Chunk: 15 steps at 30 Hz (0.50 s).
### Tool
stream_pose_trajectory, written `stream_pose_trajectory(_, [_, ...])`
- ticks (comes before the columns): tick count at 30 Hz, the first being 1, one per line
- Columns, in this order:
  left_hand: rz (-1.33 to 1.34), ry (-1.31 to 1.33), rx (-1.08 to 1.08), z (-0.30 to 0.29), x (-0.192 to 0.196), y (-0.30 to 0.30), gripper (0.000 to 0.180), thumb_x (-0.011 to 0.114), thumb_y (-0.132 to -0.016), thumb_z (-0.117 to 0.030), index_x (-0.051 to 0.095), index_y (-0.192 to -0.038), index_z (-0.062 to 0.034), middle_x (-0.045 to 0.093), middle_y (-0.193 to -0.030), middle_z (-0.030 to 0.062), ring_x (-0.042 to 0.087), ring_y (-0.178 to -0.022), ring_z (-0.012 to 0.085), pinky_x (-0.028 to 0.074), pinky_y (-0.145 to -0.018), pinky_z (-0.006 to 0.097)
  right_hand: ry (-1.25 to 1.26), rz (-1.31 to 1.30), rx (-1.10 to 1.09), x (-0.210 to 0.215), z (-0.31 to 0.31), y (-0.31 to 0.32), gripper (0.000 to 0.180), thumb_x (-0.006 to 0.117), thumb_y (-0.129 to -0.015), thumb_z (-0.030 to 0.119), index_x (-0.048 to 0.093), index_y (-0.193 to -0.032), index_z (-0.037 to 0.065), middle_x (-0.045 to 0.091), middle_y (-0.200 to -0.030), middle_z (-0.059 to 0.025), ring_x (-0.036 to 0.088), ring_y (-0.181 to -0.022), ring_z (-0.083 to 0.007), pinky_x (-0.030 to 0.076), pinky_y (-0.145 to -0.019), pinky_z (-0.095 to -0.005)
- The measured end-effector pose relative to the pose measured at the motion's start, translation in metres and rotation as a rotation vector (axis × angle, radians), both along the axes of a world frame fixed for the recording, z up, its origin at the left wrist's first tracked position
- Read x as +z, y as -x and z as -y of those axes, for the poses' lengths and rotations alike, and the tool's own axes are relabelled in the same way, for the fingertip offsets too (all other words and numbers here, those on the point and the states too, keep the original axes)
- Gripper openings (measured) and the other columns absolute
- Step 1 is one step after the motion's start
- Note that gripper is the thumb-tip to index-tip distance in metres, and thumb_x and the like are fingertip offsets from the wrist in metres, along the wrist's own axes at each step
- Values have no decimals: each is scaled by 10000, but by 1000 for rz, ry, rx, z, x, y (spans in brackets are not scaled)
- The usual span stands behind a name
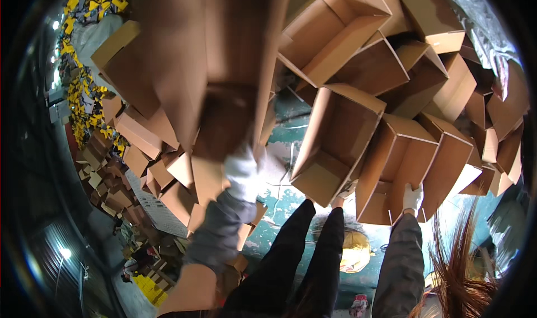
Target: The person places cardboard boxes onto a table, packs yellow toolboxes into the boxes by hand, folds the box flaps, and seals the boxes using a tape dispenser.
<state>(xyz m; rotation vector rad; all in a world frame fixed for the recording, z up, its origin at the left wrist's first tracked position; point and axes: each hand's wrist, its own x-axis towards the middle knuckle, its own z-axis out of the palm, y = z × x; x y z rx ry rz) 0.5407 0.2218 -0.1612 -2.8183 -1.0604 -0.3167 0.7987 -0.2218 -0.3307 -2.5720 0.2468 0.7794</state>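
White-gloved fingers of the right hand (413, 198) are curled over the near edge of an open carton (404, 160), its thin tan walls meeting in crisp corners around a deep rectangular hollow. On the other side, the left hand (241, 175), also in a pale glove, is against the near end of a large brown box (232, 43) that rises tall and smeared across the view; the blur is such that I cannot tell how its fingers are closed. Loose grey sleeves wrinkle along both forearms. Between the two boxes stands another open carton, a tilted box (341, 133) with smooth, matte sides. Scuffed teal floor (286, 197) shows near it, and crinkled, silvery sheeting (484, 29) hangs at far right.
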Motion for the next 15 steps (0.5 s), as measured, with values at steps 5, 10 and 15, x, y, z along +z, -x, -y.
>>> stream_pose_trajectory(5, [-331,584,137,118,-74,46,578,661,-879,-263,515,-1418,-117,696,-861,150,663,-668,337,546,-598,435,-48,56,52,5,8,-5,381,646,-852,192,644,-1189,14,722,-1024,-194,703,-937,-338,524,-857,-412])
stream_pose_trajectory(10, [190,1162,330,199,-122,83,240,697,-864,-194,694,-1059,-54,715,-856,162,697,-737,355,564,-652,428,23,-7,150,23,0,-6,383,700,-855,270,674,-1143,20,732,-984,-187,709,-894,-325,525,-821,-397])
stream_pose_trajectory(15, [219,1071,-31,212,0,3,288,688,-836,-100,688,-1121,-57,707,-918,165,692,-783,355,565,-665,418,21,76,22,85,65,-33,396,715,-872,251,666,-1127,-48,739,-997,-184,713,-883,-288,532,-815,-372])
